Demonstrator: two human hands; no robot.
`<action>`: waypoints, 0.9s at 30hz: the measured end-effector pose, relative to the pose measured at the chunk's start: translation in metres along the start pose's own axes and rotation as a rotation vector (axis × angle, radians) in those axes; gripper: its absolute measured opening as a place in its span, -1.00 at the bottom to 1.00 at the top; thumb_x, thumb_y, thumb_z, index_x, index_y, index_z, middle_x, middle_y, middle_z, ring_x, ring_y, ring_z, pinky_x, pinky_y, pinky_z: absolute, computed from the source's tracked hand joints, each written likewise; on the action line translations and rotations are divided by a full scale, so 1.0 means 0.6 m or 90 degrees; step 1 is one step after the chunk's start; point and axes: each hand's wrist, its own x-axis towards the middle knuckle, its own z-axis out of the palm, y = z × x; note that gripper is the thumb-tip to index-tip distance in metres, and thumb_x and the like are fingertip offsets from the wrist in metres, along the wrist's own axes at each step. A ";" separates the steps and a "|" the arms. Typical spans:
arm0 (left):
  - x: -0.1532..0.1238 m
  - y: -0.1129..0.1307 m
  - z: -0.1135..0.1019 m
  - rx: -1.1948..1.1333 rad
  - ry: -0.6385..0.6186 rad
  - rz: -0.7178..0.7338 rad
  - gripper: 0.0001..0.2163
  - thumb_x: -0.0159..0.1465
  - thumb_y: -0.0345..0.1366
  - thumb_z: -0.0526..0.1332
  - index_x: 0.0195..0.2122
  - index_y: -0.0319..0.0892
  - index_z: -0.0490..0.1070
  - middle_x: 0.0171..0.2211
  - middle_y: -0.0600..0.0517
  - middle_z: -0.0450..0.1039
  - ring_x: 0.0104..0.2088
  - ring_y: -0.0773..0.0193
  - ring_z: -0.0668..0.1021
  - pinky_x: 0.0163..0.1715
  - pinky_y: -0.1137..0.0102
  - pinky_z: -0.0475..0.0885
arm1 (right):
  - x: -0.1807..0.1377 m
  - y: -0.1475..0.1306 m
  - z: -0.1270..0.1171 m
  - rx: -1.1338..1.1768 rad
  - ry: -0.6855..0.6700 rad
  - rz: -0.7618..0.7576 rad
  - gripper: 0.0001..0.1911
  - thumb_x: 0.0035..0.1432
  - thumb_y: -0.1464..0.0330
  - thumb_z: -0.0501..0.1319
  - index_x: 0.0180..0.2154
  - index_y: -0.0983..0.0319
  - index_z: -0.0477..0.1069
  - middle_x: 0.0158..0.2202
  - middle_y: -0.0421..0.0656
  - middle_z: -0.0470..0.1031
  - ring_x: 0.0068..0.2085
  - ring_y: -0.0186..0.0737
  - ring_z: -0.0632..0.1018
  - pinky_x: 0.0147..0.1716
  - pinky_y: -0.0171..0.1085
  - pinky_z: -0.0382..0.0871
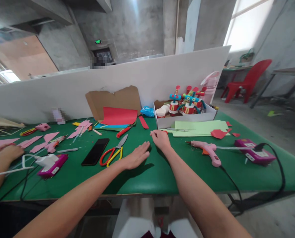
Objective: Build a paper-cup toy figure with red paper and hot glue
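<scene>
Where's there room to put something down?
The green table is bare between the left arm and right arm, and between the right arm and the right glue gun. The left end is crowded with pink paper, a purple box and another person's hand.

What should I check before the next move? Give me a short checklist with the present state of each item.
1. Left hand open: ok, palm down with fingers extended.
2. Right hand empty: cannot tell, its fingers are curled.
3. Scissors set down: ok, lying beside the phone.
4. Glue gun pointing away from the hands: not ok, its tip faces the right hand's side.
5. Glue stick loaded: ok, it sticks out behind.
6. Glue gun hot: cannot tell.
</scene>
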 end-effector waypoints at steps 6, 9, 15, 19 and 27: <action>0.077 -0.034 -0.024 0.082 0.052 -0.178 -0.30 0.36 0.06 -0.24 0.35 -0.38 -0.12 0.38 -0.26 -0.18 0.37 0.04 -0.08 0.30 0.12 -0.06 | -0.003 0.000 -0.003 -0.017 -0.016 0.009 -0.69 0.28 0.38 0.06 -0.43 0.24 0.52 -0.40 -0.13 0.59 -0.38 -0.28 0.51 -0.39 -0.36 0.17; 0.083 -0.027 -0.007 0.113 0.033 -0.138 -0.30 0.34 0.09 -0.21 0.35 -0.34 -0.08 0.38 -0.22 -0.18 0.38 0.01 -0.10 0.30 0.08 -0.09 | -0.005 0.003 0.000 -0.008 -0.013 0.028 -0.68 0.28 0.37 0.06 -0.43 0.23 0.51 -0.44 -0.15 0.58 -0.41 -0.29 0.50 -0.41 -0.36 0.16; 0.101 -0.078 -0.061 0.134 0.079 -0.096 -0.49 0.39 -0.22 -0.29 0.29 -0.12 0.15 0.33 0.03 0.11 0.35 0.23 0.08 0.30 0.25 0.02 | -0.010 -0.001 0.008 -0.001 0.039 0.035 -0.66 0.30 0.34 0.03 -0.44 0.23 0.47 -0.39 -0.13 0.56 -0.40 -0.30 0.48 -0.44 -0.36 0.11; 0.172 -0.159 -0.122 0.264 0.110 -0.290 -0.44 0.23 -0.40 -0.02 0.30 -0.11 0.14 0.36 -0.04 0.01 0.37 -0.06 -0.08 0.25 -0.09 0.01 | -0.010 -0.013 0.016 -0.058 0.022 -0.011 -0.69 0.31 0.35 0.04 -0.44 0.23 0.44 -0.38 -0.14 0.53 -0.38 -0.31 0.46 -0.44 -0.35 0.08; 0.274 -0.210 -0.119 0.273 0.043 -0.325 -0.52 0.17 -0.36 0.10 0.14 0.00 0.37 0.36 -0.01 0.01 0.36 -0.16 -0.07 0.21 -0.15 0.03 | -0.013 -0.030 0.028 -0.091 -0.043 -0.067 -0.71 0.32 0.34 0.07 -0.42 0.22 0.44 -0.40 -0.16 0.50 -0.36 -0.31 0.46 -0.42 -0.33 0.07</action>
